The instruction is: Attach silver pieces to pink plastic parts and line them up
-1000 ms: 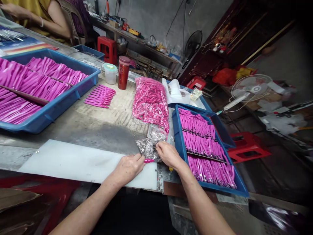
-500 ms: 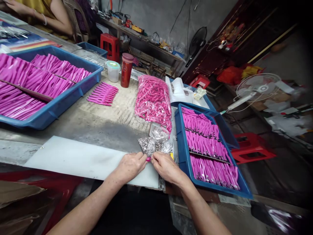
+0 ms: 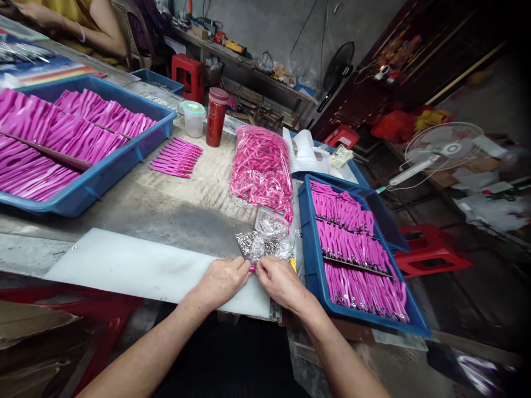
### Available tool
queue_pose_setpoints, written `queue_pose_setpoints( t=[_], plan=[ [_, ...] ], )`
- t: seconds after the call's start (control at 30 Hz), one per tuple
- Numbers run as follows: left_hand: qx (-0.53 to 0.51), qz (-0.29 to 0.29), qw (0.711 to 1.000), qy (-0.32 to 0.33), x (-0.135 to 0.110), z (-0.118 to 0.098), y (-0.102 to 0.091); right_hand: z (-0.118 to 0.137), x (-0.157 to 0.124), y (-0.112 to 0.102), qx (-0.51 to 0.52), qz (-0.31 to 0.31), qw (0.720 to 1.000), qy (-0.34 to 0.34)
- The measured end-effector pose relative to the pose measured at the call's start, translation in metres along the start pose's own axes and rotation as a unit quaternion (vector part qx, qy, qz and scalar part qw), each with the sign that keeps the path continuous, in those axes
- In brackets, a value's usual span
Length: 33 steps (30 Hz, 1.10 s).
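Observation:
Over the right end of a white board [image 3: 136,269], my left hand [image 3: 226,279] and my right hand [image 3: 280,281] meet with fingers pinched together. A small glossy pink plastic piece [image 3: 252,268] shows between them, its ends hidden by the fingers. My left fingers are closed on it; the right fingertips press against its other end, and whatever else they hold is hidden. Just beyond the hands lie a pile of small silvery metal parts [image 3: 248,243] and crumpled clear plastic [image 3: 279,247]. Something yellow [image 3: 292,264] pokes out beside my right hand.
Blue trays of slim pink pieces stand left [image 3: 161,130] and right [image 3: 315,276]. Between them are a row of pink pieces [image 3: 177,157], a bag of pink parts [image 3: 261,166], a red tumbler [image 3: 215,117] and a lidded tub [image 3: 193,119]. Another person's arm [image 3: 102,36] is at upper left.
The view has shifted slightly, so the surroundings sit a little further right. Both hands keep nearly the same pose around the pink plastic piece.

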<state>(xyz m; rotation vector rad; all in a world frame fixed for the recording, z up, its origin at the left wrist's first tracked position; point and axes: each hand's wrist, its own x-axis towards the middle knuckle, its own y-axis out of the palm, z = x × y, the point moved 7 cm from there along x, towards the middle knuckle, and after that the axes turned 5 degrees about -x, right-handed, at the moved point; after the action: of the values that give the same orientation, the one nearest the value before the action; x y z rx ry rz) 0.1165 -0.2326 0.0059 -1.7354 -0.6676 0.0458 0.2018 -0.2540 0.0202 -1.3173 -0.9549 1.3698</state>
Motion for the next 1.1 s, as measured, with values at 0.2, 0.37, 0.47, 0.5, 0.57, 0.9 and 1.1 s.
queue_pose_setpoints(
  t=[0.2,0.37,0.47,0.5,0.57,0.9,1.1],
  plan=[
    [0.010,-0.001,1.000,-0.004,-0.001,0.000,0.000,-0.002,0.001,0.001,0.045,-0.026,0.999,0.013],
    [0.007,-0.006,1.000,0.001,-0.001,0.000,0.000,-0.004,0.002,0.004,0.070,-0.047,0.996,0.018],
    [0.004,-0.010,1.000,0.000,-0.001,0.000,-0.002,-0.008,0.001,0.000,0.111,-0.060,0.992,0.017],
    [0.003,-0.011,1.000,0.000,-0.001,0.001,-0.002,-0.009,0.000,-0.002,0.130,-0.062,0.990,0.010],
    [-0.002,-0.017,1.000,-0.002,0.000,0.001,-0.004,-0.010,-0.003,-0.008,0.163,-0.069,0.984,-0.008],
    [-0.034,-0.072,0.997,0.013,-0.004,0.004,-0.011,0.000,-0.004,-0.002,0.188,-0.095,0.977,-0.019],
    [-0.044,-0.077,0.996,0.012,-0.004,0.003,-0.018,-0.006,-0.002,0.000,0.276,-0.103,0.956,0.003]
  ],
)
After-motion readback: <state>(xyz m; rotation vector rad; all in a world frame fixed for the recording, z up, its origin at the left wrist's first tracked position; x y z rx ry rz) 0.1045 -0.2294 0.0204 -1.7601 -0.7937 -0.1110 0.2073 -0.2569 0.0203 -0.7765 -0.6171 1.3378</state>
